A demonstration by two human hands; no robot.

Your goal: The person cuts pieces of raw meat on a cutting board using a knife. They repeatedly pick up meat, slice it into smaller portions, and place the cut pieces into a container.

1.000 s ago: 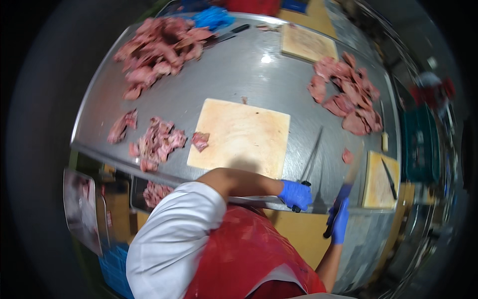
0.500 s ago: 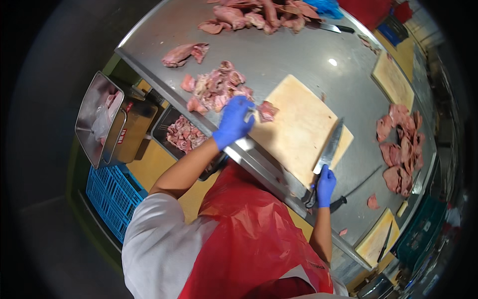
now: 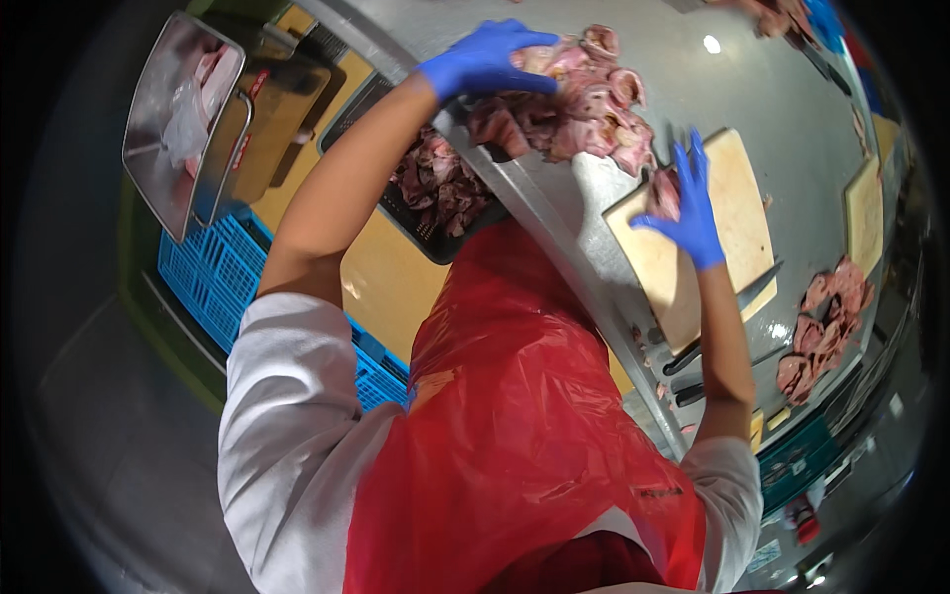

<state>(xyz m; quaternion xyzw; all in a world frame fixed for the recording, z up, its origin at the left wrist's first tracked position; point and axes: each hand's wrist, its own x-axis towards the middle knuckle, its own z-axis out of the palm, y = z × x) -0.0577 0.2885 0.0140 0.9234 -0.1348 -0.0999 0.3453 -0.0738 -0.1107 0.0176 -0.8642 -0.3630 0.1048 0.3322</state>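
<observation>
On the metal table lies a heap of cut pink meat pieces (image 3: 594, 109). My left hand (image 3: 490, 61), in a blue glove, reaches over its left side with fingers spread. My right hand (image 3: 691, 213), also gloved in blue, is stretched open over the pale cutting board (image 3: 737, 188). Beside its fingers, on the board's left part, sits a small piece of meat (image 3: 663, 193); whether they touch it I cannot tell. A knife (image 3: 760, 287) rests on the board's near right part, partly hidden behind my right forearm.
Below the table edge (image 3: 554, 218) stands a black crate (image 3: 427, 236) of meat pieces. A tilted metal tub (image 3: 163, 129) and blue crates (image 3: 213, 272) are at left. Flat meat slices (image 3: 826, 327) and another cutting board (image 3: 864, 213) lie at right. A black handle (image 3: 690, 394) shows near the front edge.
My right hand has let go of the knife and moved up to the small meat piece. My left hand has moved to the heap's far left side. The whole view has shifted.
</observation>
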